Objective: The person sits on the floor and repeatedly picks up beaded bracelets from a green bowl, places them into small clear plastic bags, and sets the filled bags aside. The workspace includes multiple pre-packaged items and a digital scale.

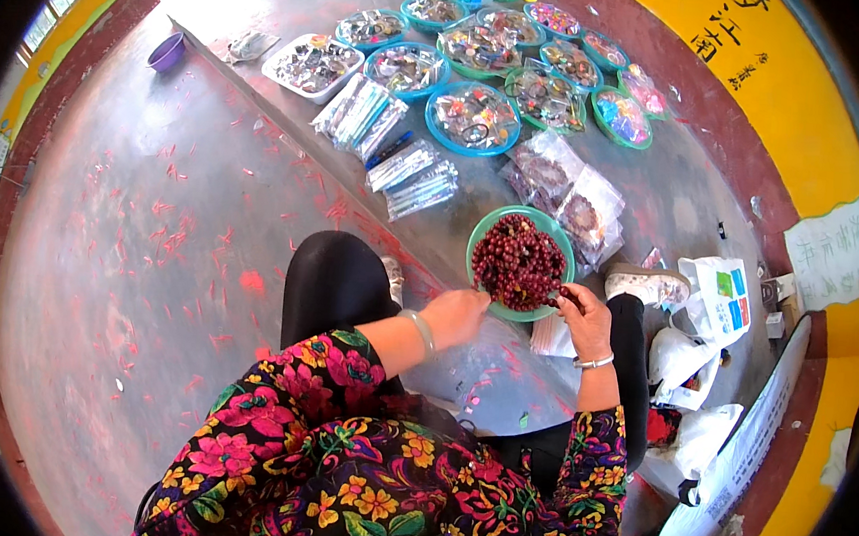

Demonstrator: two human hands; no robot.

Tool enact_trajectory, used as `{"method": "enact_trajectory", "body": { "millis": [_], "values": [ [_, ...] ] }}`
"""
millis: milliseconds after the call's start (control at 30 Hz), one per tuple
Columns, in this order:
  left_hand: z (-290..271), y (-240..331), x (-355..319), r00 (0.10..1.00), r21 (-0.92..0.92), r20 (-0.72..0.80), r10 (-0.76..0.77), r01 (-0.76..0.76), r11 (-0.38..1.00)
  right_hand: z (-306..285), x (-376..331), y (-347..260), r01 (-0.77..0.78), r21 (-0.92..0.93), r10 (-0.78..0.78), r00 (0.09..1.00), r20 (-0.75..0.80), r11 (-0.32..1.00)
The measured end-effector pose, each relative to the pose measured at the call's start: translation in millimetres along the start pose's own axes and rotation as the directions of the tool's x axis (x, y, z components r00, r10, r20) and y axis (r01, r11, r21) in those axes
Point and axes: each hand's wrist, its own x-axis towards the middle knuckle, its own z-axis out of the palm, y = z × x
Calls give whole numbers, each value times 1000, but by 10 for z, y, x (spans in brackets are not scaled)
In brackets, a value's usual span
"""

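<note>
A green bowl (pixel 479 234) stands in front of me, heaped with dark red round beads (pixel 518 259) that look like strung bracelets. A few small yellowish bits show among them. At the bowl's near left rim is my left hand (pixel 456 316), its fingers drawn together at the edge of the beads; what they hold is hidden. My right hand (pixel 588 321) is at the near right rim, thumb and fingers pinched at the edge of the heap on something small and dark that I cannot make out.
Beyond the bowl lie clear bags of dark red beads (pixel 546 167), bundles of plastic-wrapped sticks (pixel 414 179) and several basins of small trinkets (pixel 473 119). White plastic bags (pixel 684 361) lie to my right. A purple basin (pixel 167 52) sits far left on the red-littered floor (pixel 152 249).
</note>
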Motion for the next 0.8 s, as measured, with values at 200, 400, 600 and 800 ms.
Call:
{"method": "enact_trajectory", "body": {
  "millis": [200,400,600,800],
  "values": [
    [5,-3,4,998,-33,-8,-56,56,998,41,-414,-231,3,382,-13,1000,22,924],
    [-21,0,42,994,-112,15,-104,105,988,108,-505,-243,-93,455,18,986,166,886],
    [-63,17,52,997,-122,-39,-61,55,991,118,-467,-155,-50,242,2,981,193,969],
    [-49,-26,38,999,-77,-37,4,-7,997,80,-470,-343,133,7,-128,934,332,991]
  ]
}}
